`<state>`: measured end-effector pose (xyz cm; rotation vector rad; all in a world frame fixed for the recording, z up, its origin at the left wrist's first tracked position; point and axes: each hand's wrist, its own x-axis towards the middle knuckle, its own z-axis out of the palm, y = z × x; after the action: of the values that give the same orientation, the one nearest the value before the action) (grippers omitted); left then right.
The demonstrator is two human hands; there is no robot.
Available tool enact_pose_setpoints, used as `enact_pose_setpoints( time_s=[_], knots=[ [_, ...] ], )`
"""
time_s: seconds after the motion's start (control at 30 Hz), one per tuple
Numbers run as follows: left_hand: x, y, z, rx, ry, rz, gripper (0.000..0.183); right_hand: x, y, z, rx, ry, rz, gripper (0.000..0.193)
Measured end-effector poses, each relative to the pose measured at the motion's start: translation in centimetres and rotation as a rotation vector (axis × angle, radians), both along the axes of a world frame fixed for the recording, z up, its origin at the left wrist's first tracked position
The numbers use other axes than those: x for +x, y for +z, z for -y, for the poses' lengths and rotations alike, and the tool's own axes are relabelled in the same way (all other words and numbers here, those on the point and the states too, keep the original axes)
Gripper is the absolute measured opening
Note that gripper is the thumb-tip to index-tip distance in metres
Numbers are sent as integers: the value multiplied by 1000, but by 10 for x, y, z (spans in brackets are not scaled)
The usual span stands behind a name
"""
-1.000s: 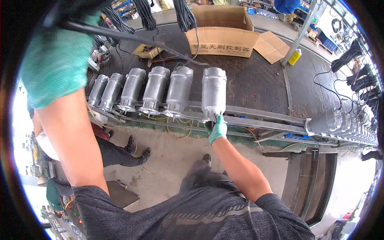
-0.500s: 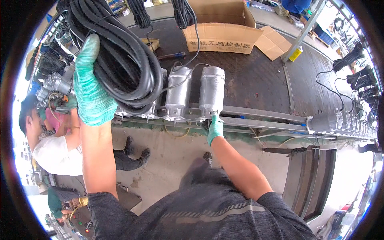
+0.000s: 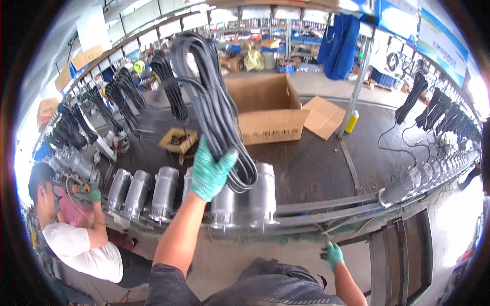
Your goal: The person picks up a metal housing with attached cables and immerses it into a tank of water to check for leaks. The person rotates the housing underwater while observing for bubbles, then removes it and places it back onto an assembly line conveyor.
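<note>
Here's the black cable coil [image 3: 212,104], held up in front of the body, its lower loop overlapping the silver cylinders [image 3: 263,191] in view, touching or not I can't tell! The left grip [image 3: 211,171] is closed firmly round its lower part, thumb across the strands; the right grip [image 3: 333,255] hangs low, loosely spread, nothing visible in it. Looks like the carrying step, and the next move calls for a steady hold and loops clear of those cylinders, lined along the near edge of the counter [image 3: 316,168], cardboard box [image 3: 270,125] beyond.
</note>
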<state>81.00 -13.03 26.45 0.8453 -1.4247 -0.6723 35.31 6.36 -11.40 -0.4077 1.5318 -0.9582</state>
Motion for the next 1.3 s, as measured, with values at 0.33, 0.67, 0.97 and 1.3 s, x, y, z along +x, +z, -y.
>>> enact_pose_setpoints(
  time_s=[0.33, 0.67, 0.97, 1.3],
  knots=[
    [-53, 16, 113, -21, 293, 566, 50, -122, -55, -202, 162, -504, -248, 36],
    [-54, 45, 184, 17, 519, 497, 53, -124, -71, -265, 210, -464, -246, 30],
    [-43, 14, 196, 401, 601, 860, 73, -119, -55, -239, 127, -369, -231, 25],
    [-21, -18, 224, 277, 756, 918, 71, -129, -66, -257, 88, -437, -349, 22]
  ],
)
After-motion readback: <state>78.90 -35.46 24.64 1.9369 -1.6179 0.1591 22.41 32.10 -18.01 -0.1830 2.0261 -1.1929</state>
